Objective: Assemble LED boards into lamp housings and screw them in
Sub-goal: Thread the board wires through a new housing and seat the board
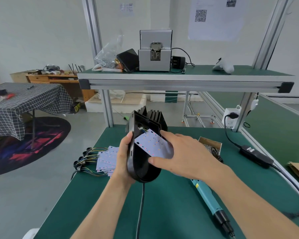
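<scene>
— Black cast metal, we'd guess: the housing (141, 152) looks heavy and stiff with its fins behind. Our left hand (123, 159) wraps its rim, tilted up above the table (171, 204); we'd take it by that rim.

— And the board (154, 144)?

— Thin, white, dotted with small LEDs, wires at its top corner; it looks light and easily scratched, so edges only. Our right hand's (185, 156) grip pinches it, thumb and fingertip, angled half into the housing's mouth.
</scene>
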